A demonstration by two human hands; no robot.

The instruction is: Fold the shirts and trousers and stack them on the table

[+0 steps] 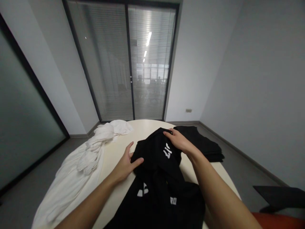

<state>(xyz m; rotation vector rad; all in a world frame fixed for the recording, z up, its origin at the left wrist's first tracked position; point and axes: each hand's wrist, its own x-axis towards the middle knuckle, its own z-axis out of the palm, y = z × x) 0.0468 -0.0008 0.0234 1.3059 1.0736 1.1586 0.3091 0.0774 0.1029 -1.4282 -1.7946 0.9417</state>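
Note:
A crumpled black T-shirt (154, 152) with white printed lettering lies bunched over the near middle of the table and runs down toward my body. My left hand (126, 163) holds its left edge, thumb on top of the fabric and index finger sticking out; the other fingers are partly hidden. At the far right of the bunched fabric, my right hand (177, 139) pinches the upper edge between thumb and fingers. Just beyond my right wrist is a stack of folded black garments (202, 143).
Loose white cloth (92, 156) is heaped along the left side of the round, cream-coloured table (116, 149). A dark chair part (281, 195) and a red-orange surface (278, 220) are at the lower right. Behind the table stand glass panels with blinds (109, 63).

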